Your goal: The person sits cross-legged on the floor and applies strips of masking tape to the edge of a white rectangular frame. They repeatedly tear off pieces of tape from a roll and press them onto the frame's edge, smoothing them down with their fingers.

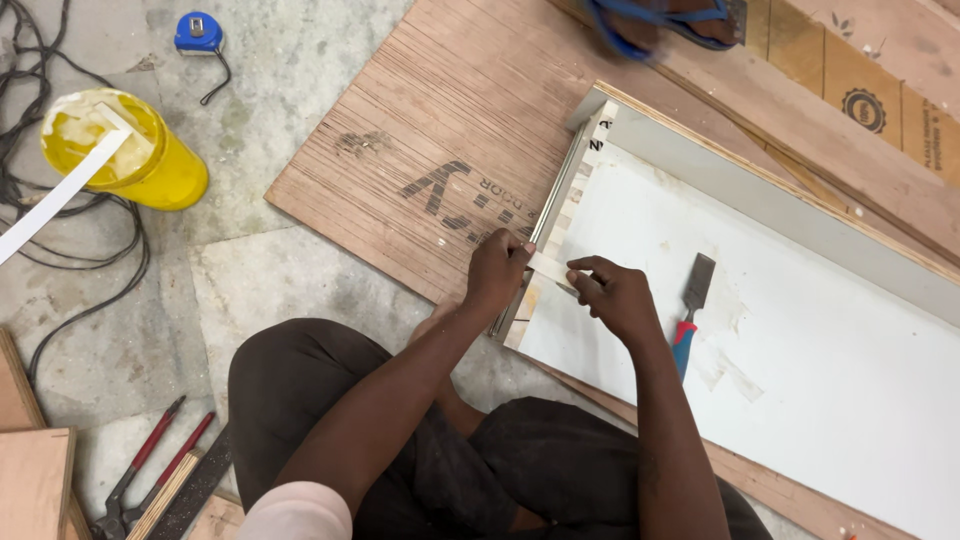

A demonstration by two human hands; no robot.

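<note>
A white laminated panel (800, 350) lies on a large plywood sheet (450, 130). Its short left edge carries several pieces of pale masking tape and a metal edge strip (555, 200). My left hand (497, 270) presses a strip of tape (548, 266) against that edge, thumb on top. My right hand (612, 295) pinches the other end of the same tape strip over the panel surface. A chisel (690, 305) with a red and blue handle lies on the panel just right of my right hand.
A yellow glue tub (140, 150) with a white strip across it stands at the left, beside black cables (60, 250) and a blue tape measure (198, 32). Red-handled pliers (150, 470) lie at the lower left. Someone's sandalled foot (665, 22) is at the top.
</note>
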